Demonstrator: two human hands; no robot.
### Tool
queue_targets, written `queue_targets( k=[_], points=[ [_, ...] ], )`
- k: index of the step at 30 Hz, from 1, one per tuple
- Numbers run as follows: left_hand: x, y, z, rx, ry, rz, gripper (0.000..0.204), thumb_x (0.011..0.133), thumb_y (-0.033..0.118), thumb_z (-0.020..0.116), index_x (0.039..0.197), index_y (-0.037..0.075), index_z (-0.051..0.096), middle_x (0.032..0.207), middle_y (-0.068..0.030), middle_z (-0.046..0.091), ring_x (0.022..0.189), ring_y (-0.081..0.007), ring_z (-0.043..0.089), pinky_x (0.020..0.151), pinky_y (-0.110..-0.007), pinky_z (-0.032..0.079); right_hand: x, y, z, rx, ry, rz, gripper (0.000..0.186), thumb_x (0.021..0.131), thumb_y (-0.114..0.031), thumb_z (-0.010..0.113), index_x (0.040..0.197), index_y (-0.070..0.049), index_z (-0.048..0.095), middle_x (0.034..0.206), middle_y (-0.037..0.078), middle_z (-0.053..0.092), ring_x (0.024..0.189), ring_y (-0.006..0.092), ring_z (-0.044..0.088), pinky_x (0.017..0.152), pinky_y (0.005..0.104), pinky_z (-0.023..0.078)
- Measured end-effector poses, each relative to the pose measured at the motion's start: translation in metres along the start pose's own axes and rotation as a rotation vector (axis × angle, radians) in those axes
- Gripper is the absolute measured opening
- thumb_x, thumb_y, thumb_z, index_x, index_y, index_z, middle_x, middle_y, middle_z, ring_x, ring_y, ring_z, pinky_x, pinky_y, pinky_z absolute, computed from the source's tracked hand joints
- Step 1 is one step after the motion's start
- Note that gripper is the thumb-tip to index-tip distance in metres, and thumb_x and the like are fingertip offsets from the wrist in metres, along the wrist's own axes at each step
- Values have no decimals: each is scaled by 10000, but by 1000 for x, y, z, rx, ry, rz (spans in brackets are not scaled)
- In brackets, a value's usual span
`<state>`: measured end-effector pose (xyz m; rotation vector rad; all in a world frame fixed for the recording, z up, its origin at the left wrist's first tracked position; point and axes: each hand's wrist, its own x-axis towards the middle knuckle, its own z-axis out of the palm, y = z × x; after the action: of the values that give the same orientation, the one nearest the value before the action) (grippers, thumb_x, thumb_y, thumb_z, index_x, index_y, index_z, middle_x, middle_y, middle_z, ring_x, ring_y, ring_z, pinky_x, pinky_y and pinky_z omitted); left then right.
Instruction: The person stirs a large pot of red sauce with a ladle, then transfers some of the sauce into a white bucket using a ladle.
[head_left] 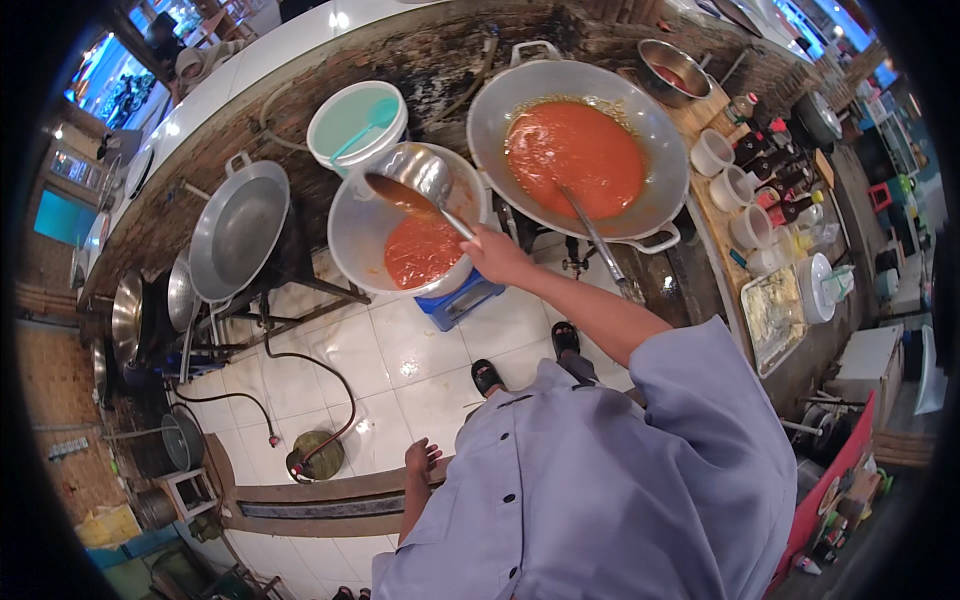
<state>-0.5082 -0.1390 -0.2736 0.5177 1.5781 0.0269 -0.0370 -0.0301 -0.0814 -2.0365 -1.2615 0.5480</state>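
Note:
My right hand [497, 254] is closed round the handle of a large metal ladle [428, 172]. Red-orange sauce coats the ladle, which is tilted over a grey metal pot [345, 235]. More red sauce [425, 250] lies in that pot, which sits on a blue scale [456, 303]. To its right stands a wide wok [662, 185] full of orange-red sauce [575, 155]. A second long-handled ladle [598, 243] leans in that wok, its lower end sunk in the sauce. Low at my side hangs my left hand [422, 457], fingers apart, with nothing in it.
Behind the pot is a white bucket [318, 130] with a turquoise dipper [380, 113]. An empty wok [240, 230] stands left. At right, a counter holds plastic tubs [733, 188], sauce bottles [790, 210] and a tray [775, 320]. A gas hose [350, 385] crosses the tiled floor.

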Motion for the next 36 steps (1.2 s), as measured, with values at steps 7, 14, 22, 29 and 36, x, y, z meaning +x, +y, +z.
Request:
queue_targets(
  k=[7,14,22,29,36],
  points=[
    [-64,112,137,220,-214,286,396,917,369,541,1175,71,508,1041,-112,616,814,-195,625,695,-329,499,42,-7,-99,1201,-542,491,280,943,-369,477,833,-113,447,591,-52,350,402,33,290,336,232,267],
    [-167,208,377,-99,-825,197,373,944,313,515,1194,41,467,1103,-153,600,959,-241,615,803,-330,497,85,116,-229,622,-309,307,304,921,-359,498,875,-59,510,613,20,462,434,139,447,382,316,379],
    [-178,233,490,-17,-482,156,245,903,242,567,1069,71,512,733,-25,516,580,-121,482,517,-283,414,124,301,-334,-502,1,342,285,934,-231,392,1102,-20,485,1035,229,627,972,408,606,825,503,479],
    [-228,306,426,719,45,721,188,849,204,606,944,42,599,624,20,483,486,-78,435,417,-261,347,92,357,-249,-314,-126,260,251,868,-132,418,1057,10,502,983,245,628,950,411,609,787,494,494],
    [-318,351,412,1192,451,975,271,812,192,595,1002,-1,573,876,-252,617,881,-406,595,775,-446,451,66,284,-208,517,-477,654,95,830,-46,483,746,-83,458,582,68,484,435,167,480,379,318,397]
  ],
)
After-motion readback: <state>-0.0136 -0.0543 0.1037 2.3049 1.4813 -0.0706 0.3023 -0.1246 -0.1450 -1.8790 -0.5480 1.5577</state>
